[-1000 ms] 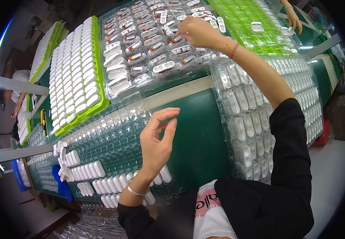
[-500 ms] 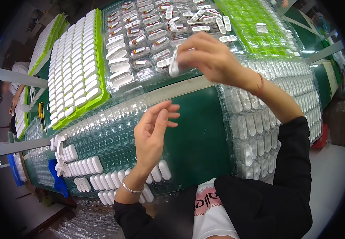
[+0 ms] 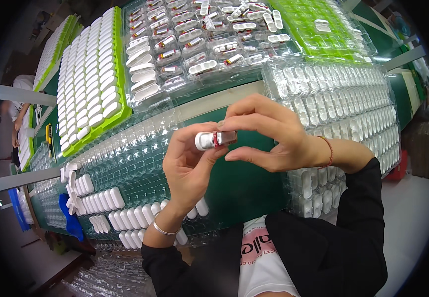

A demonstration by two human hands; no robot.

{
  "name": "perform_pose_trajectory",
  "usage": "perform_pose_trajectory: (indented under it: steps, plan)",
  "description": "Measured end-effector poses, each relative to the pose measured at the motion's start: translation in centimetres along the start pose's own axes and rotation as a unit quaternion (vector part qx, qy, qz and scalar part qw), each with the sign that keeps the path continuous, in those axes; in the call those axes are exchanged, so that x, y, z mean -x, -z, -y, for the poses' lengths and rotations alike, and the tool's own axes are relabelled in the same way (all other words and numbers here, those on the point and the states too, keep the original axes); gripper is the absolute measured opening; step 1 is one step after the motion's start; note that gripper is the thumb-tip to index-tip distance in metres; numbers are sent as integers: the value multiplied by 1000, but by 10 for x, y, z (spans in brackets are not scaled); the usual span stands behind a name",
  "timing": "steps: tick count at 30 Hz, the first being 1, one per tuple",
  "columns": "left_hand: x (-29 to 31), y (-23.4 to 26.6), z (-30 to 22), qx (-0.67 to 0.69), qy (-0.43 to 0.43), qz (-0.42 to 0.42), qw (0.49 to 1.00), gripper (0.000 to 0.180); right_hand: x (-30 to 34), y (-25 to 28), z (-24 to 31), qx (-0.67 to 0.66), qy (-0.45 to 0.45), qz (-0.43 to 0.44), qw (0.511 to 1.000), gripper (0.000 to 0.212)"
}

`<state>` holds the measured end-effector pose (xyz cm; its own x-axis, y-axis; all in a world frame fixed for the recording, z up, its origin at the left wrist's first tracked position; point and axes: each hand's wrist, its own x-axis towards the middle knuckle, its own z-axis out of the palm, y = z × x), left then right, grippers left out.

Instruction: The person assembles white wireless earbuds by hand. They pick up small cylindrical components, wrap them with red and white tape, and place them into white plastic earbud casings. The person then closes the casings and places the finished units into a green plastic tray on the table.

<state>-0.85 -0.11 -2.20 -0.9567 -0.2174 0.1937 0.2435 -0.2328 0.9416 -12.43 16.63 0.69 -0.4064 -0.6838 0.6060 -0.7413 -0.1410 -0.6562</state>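
In front of me, my left hand (image 3: pixel 187 163) grips a small white rounded casing (image 3: pixel 205 141) between its thumb and fingers. A red-and-silver block-shaped part (image 3: pixel 225 138) sticks out of the casing's right end. My right hand (image 3: pixel 269 131) curves around that end, its thumb and index finger apart above and below the part. The right index fingertip is close to my left fingertips; whether it touches the part I cannot tell. Beyond my hands is a clear compartment tray (image 3: pixel 179 81) with several white casings and red-and-silver parts in it.
A green tray (image 3: pixel 125 109) of white oval pieces stands at the left. Stacked clear trays (image 3: pixel 333 106) of white shells lie at the right. Loose white oval pieces (image 3: pixel 137 216) line the near left on clear trays, by a blue cloth (image 3: pixel 73 220). Another person's arm (image 3: pixel 22 119) shows far left.
My right hand has come back from the compartment tray toward my left hand. My left hand, empty before, now holds the white casing with the red-and-silver part.
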Motion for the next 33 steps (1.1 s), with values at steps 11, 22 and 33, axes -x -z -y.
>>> perform_pose_trajectory:
  steps: [11,22,33]
  plan:
    - [9,1,-8,-231,-120,25,965,35,6,-5,1,43,89,-9,995,39]
    - [10,1,-14,-300,-237,27,923,35,4,-4,7,34,98,-21,994,43]
    - [11,6,-19,-297,-158,77,938,44,7,-2,10,-67,-1,40,997,37]
